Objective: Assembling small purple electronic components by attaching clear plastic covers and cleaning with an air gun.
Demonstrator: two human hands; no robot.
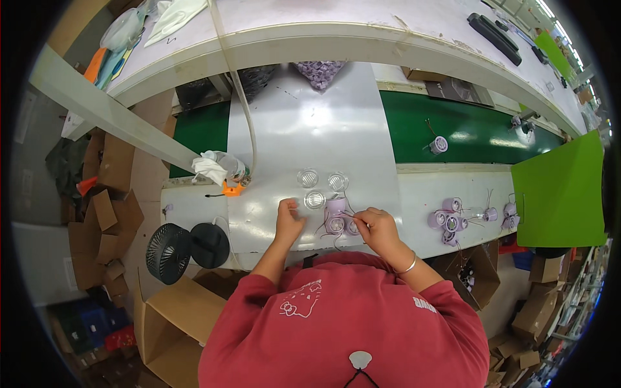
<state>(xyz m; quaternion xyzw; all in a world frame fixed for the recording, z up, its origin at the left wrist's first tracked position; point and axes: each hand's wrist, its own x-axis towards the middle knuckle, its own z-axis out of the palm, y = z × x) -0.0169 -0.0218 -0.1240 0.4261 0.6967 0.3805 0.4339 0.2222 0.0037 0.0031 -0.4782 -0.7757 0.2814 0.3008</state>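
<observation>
On the grey metal sheet in front of me is a small cluster of lilac cylindrical parts (336,207) with thin dark wires sticking out. My right hand (379,230) is closed in a pinch at the cluster's right side, on a thin wire (350,214). To the left of the cluster, my left hand (289,222) has its fingers loosely curled, with a gap to the thumb and nothing visible in it. Just beyond the hands lie three clear round ribbed caps: a left one (308,178), a right one (337,181) and a nearer one (314,199).
More wired lilac parts (451,220) sit at the right, by a bright green panel (557,191). One lilac part (438,145) rests on the green belt (407,123). A black fan (169,253) and an orange-topped container (233,187) stand left. A shelf edge (336,42) crosses overhead.
</observation>
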